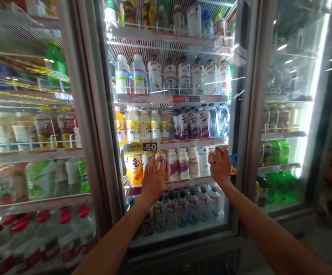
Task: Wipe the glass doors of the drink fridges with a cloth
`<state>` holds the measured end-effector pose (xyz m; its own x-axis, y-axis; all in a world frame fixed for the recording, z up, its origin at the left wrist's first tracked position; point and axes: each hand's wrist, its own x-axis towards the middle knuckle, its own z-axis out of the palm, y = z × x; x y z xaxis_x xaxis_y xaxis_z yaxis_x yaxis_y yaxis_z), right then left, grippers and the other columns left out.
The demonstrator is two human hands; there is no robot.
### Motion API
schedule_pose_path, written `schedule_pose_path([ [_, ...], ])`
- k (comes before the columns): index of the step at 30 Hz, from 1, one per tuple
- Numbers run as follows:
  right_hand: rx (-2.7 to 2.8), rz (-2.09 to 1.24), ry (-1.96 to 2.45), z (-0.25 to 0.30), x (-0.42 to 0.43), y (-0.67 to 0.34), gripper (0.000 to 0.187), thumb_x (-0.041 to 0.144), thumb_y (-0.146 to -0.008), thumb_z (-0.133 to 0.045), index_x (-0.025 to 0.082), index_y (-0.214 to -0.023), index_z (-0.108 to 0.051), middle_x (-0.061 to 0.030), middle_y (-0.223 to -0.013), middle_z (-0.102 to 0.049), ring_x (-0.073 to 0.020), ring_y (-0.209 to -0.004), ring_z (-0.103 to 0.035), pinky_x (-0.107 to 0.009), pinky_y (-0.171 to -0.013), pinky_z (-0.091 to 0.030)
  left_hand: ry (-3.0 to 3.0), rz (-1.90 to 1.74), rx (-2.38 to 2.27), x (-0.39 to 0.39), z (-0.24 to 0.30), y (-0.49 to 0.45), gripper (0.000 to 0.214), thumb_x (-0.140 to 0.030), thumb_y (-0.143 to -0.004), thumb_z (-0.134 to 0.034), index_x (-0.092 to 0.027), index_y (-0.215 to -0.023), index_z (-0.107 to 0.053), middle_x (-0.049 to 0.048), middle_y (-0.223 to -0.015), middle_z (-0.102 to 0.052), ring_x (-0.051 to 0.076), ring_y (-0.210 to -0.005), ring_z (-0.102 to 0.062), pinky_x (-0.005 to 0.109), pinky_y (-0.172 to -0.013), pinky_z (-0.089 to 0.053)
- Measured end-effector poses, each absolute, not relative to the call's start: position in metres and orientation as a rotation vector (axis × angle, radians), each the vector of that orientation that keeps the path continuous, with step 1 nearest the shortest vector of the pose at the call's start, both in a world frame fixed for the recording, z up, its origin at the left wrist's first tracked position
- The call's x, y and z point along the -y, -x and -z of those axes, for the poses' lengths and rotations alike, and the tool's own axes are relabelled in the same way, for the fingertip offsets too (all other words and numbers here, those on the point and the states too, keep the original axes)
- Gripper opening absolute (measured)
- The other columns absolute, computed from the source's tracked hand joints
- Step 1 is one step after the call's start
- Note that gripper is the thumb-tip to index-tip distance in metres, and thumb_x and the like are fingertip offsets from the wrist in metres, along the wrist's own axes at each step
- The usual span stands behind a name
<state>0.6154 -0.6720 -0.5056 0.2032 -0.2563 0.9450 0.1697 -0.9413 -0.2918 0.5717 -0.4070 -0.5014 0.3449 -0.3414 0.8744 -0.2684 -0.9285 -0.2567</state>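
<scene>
My right hand [222, 169] is closed around a crumpled, patterned pale cloth [214, 156], held up at the right side of the cooler's middle glass door [196, 233]. Bottles of orange drink [135, 168] stand behind my left hand [153, 181], which has its fingers stretched out and looks laid flat on the same door. Purple-labelled bottles [183, 162] are on the shelf seen between my two hands. A blue and yellow sticker [234, 164] shows just right of my right hand, partly covered by it.
Metal door frames [247, 114] run up both sides of the middle door. More glass-fronted shelves flank it, with red-capped bottles [65, 233] at lower left and green bottles [280, 187] at right. A price tag [150, 146] reading 5.0 hangs on a shelf edge.
</scene>
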Motion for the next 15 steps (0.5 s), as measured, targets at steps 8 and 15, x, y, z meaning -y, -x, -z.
schedule_pose_path([
  [8, 0.134, 1.838, 2.176, 0.477, 0.702, -0.621, 0.039, 0.018, -0.084, -0.041, 0.018, -0.121, -0.053, -0.0147, -0.132, -0.046, -0.0268, -0.121, -0.043, -0.047, -0.098, -0.033, 2.457, 1.768, -0.562, 0.395, 0.489, -0.577, 0.056, -0.011, -0.074, -0.044, -0.013, -0.13, -0.043, 0.0128, -0.143, -0.037, 0.029, -0.136, -0.024, 0.049, -0.109, -0.025],
  [15, 0.077, 1.916, 2.024, 0.434, 0.691, -0.627, 0.038, 0.025, -0.086, -0.039, 0.015, -0.121, -0.053, -0.016, -0.127, -0.048, -0.0254, -0.117, -0.046, -0.04, -0.092, -0.04, 2.437, 1.862, -0.542, 0.383, 0.471, -0.581, 0.053, -0.015, -0.075, -0.045, -0.011, -0.128, -0.045, 0.016, -0.141, -0.038, 0.031, -0.137, -0.021, 0.052, -0.107, -0.027],
])
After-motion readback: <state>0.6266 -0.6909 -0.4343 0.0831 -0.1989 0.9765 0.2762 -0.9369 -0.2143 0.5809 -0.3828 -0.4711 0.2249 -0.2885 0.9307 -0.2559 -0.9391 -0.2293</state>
